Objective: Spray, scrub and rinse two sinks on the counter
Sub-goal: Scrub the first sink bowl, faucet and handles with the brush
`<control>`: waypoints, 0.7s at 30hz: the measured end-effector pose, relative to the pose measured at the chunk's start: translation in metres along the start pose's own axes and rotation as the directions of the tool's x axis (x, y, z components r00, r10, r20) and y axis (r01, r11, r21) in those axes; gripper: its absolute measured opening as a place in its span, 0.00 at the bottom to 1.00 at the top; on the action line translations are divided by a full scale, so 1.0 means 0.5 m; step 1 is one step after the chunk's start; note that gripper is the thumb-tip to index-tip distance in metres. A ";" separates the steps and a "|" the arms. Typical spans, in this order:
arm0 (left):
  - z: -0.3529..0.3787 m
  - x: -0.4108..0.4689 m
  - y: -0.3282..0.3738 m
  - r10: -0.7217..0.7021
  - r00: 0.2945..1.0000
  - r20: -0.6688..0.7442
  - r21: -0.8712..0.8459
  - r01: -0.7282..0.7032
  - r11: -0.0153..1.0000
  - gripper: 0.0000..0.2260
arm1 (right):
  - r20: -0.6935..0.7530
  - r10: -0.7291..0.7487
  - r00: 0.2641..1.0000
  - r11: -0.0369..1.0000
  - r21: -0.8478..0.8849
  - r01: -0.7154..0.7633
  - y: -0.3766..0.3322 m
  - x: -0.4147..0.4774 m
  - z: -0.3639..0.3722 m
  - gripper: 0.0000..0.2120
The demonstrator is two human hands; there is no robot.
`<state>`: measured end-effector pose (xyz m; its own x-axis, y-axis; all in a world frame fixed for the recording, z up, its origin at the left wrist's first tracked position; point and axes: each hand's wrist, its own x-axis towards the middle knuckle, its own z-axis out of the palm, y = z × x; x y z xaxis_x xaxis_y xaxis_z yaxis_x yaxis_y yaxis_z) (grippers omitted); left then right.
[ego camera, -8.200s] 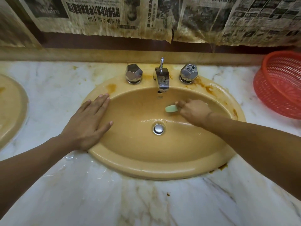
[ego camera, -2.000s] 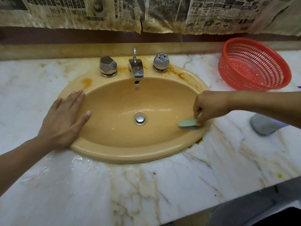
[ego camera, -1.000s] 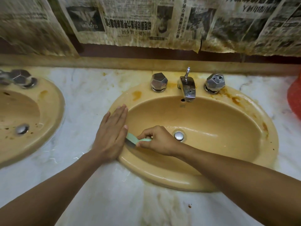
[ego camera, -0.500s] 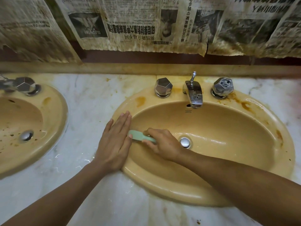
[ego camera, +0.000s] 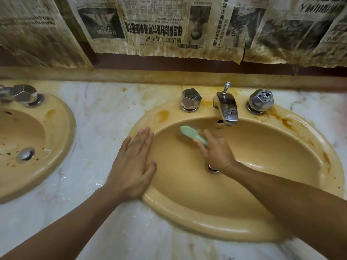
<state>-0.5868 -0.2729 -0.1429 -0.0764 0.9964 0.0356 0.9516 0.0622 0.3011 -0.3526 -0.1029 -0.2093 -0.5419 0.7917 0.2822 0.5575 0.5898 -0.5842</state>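
A yellow oval sink (ego camera: pixel 281 228) with rust stains fills the middle and right of the view. My right hand (ego camera: pixel 216 152) grips a pale green scrub brush (ego camera: pixel 191 135) whose head presses on the basin's upper left inner wall, below the left tap knob (ego camera: pixel 190 100). My left hand (ego camera: pixel 134 166) lies flat, fingers straight, on the sink's left rim. The drain (ego camera: pixel 212 168) is partly hidden behind my right wrist. A second yellow sink (ego camera: pixel 56 132), speckled with brown dirt, sits at the left edge.
A chrome faucet (ego camera: pixel 226 107) and a right knob (ego camera: pixel 260 100) stand on the back rim. The wet marble counter (ego camera: pixel 105 113) runs between the sinks. Stained newspaper (ego camera: pixel 159 25) covers the wall behind.
My right hand has carried the brush from the left rim beside my left hand up and back to the basin wall near the faucet. My left hand stays flat on the rim.
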 end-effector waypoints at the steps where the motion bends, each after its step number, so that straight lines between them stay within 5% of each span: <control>1: 0.000 0.000 0.000 0.003 1.000 0.019 0.031 -0.004 1.000 0.34 | 0.012 0.059 0.998 0.997 -0.044 -0.059 0.030 -0.012 -0.027 0.12; 5: -0.003 0.020 -0.002 0.010 0.998 0.060 0.109 -0.017 0.994 0.36 | 0.139 0.200 0.970 0.966 -0.191 -0.171 0.087 -0.044 -0.082 0.12; 8: -0.006 0.043 -0.009 0.017 0.997 0.076 0.129 -0.027 0.991 0.38 | 0.523 0.192 0.830 0.933 -0.359 0.010 0.065 -0.031 -0.050 0.10; 9: -0.007 0.048 -0.012 0.019 0.997 0.079 0.120 -0.029 0.992 0.39 | 0.550 0.159 0.820 0.926 -0.372 0.070 0.056 -0.022 -0.047 0.10; 13: -0.008 0.052 -0.018 0.036 0.996 0.081 0.087 -0.043 0.995 0.39 | 0.346 0.004 0.938 0.887 -0.435 0.156 0.072 0.006 -0.066 0.15; 18: -0.007 0.051 -0.017 0.046 0.996 0.070 0.078 -0.052 0.996 0.39 | 0.565 -0.015 0.825 0.816 -0.470 0.337 0.057 -0.005 -0.055 0.13; 21: -0.008 0.051 -0.017 0.046 0.996 0.079 0.090 -0.053 0.995 0.38 | 0.297 -0.113 0.948 0.840 -0.481 0.251 0.070 0.020 -0.068 0.15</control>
<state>-0.5982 -0.2483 -0.1409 -0.0083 0.9996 -0.0263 0.9772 0.0137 0.2119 -0.3170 -0.0689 -0.2013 -0.7634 0.6368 0.1078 0.6351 0.7705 -0.0539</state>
